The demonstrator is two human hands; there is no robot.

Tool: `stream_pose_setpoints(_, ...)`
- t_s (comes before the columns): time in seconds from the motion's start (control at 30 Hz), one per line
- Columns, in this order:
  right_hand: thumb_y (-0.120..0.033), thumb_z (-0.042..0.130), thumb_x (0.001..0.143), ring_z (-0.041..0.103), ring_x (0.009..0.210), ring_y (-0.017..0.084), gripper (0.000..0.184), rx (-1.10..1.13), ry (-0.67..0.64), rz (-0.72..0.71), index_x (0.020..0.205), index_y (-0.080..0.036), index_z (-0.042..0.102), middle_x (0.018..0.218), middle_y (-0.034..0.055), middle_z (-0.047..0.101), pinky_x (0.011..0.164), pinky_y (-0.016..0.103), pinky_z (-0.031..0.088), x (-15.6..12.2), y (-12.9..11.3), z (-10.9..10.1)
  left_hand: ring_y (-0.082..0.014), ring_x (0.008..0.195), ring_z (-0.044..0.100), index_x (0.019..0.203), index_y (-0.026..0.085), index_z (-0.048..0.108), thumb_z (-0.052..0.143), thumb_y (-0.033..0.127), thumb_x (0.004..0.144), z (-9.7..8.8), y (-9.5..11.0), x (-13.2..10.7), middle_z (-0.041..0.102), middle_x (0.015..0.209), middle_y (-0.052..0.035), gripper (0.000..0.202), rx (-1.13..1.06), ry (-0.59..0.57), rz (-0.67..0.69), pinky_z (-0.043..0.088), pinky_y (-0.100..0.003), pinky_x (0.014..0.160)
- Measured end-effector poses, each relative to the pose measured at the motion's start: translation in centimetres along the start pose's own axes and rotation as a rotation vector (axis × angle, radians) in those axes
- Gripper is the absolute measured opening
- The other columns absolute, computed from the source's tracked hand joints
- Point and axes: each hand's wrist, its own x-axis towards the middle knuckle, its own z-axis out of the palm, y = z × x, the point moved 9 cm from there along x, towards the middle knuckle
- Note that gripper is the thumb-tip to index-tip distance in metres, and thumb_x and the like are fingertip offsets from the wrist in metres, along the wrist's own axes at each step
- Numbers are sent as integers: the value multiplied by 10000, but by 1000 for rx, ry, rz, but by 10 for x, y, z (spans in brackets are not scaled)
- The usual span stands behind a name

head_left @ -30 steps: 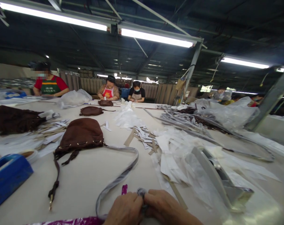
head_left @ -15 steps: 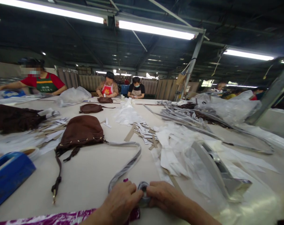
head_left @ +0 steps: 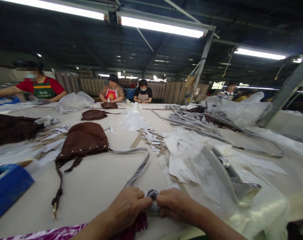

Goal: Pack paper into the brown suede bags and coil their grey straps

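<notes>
Two sides held: my left hand (head_left: 131,203) and right hand (head_left: 175,204) have fingers closed on the round grey strap coil (head_left: 153,207), near centre. Part wound, I judge; unwound: a loose grey length (head_left: 141,166) across the white counter (head_left: 93,186) leftward to the brown fabric drawstring bag (head_left: 83,138).

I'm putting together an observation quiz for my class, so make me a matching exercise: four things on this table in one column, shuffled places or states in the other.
Things
1. Coiled grey strap
2. Large brown bag nearest the middle
3. Blue object
4. Purple-and-white plastic

Places or states
A. At the left edge of the picture
B. Along the bottom of the picture
C. Held between left hand and right hand
D. Showing gold-coloured eyelets

Pairs: 1-C, 2-D, 3-A, 4-B
</notes>
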Motion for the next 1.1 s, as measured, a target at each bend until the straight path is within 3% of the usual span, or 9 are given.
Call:
stream_pose_setpoints(0.07,-258,613,813,627,711,166,84,-43,-11,40,887,-223,594,845,10,688,537,261,283,0,-2,-2,-164,698,537,848,208,510,496,155,886,5,3,3,609,779,9,67,12,-1,-25,344,-284,609)
stream_pose_setpoints(0.2,-203,550,813,639,698,195,118,-16,39,209,925,-208,585,815,36,702,536,280,290,-2,-7,3,-187,700,580,814,191,505,541,95,812,35,15,5,629,761,-22,103,22,58,-173,377,-291,603)
stream_pose_setpoints(0.3,-240,559,837,629,738,187,72,79,47,189,889,-204,595,848,39,684,575,270,332,-3,-9,14,-191,674,613,806,196,513,565,117,818,49,24,3,646,733,-20,96,22,50,-170,396,-284,577)
stream_pose_setpoints(0.47,-413,688,775,602,788,175,258,154,29,50,916,-207,620,867,26,657,624,244,359,-3,2,13,-245,749,677,920,184,537,508,215,891,38,15,5,704,855,-48,53,-50,-135,-205,475,-305,609)
stream_pose_setpoints(0.67,-490,718,714,594,729,148,322,205,25,-8,861,-213,646,814,4,648,582,223,340,5,10,4,-309,815,700,1036,135,563,423,109,885,35,19,3,721,891,-131,207,-55,-422,-383,546,-359,650)
stream_pose_setpoints(0.8,-527,696,724,613,743,155,342,169,31,7,869,-223,640,834,7,660,580,224,341,3,6,4,-311,821,701,1075,116,565,464,83,830,35,20,5,725,860,-143,267,-80,-402,-418,561,-367,689)
stream_pose_setpoints(0.93,-427,617,815,633,753,195,245,9,80,170,958,-228,613,856,25,673,567,263,326,-5,-1,1,-357,844,688,1175,77,522,527,94,748,35,20,11,715,915,-182,428,-121,-371,-489,560,-430,709)
stream_pose_setpoints(1.0,-340,567,856,638,769,201,169,-9,82,237,957,-210,606,870,35,677,583,269,338,-8,-2,4,-355,845,689,1179,81,527,497,76,761,35,19,12,713,915,-187,419,-123,-359,-537,555,-427,705)
stream_pose_setpoints(1.1,-312,589,850,636,816,189,140,50,50,218,931,-199,609,896,36,672,620,248,363,-9,1,11,-319,840,695,1126,131,560,451,102,828,31,16,9,723,911,-143,318,-123,-305,-521,546,-387,702)
